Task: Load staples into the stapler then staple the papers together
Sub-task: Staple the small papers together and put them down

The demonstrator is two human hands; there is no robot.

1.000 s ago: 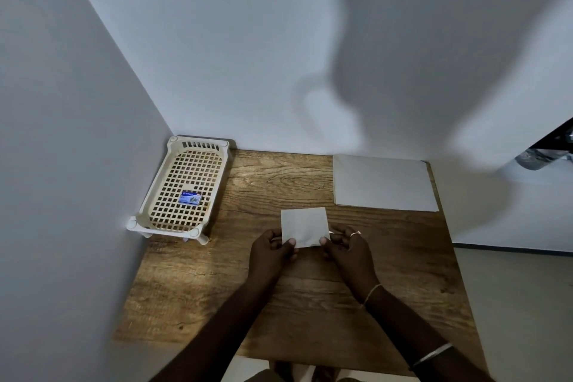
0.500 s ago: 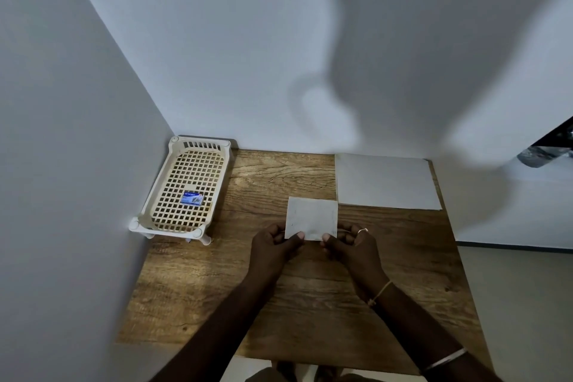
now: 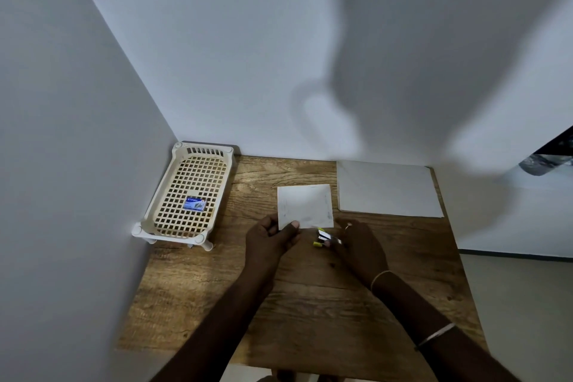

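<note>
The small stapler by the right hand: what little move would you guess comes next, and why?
Probably the right hand closes on the small stapler and lifts it toward the paper's near edge. The left hand already pinches the small folded paper by its near corner, and the stapler lies on the table just below that edge, at the right fingertips.

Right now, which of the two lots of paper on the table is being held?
The smaller sheet near the table's middle: the left hand pinches its near edge. The larger stack, farther right by the wall, lies untouched.
</note>
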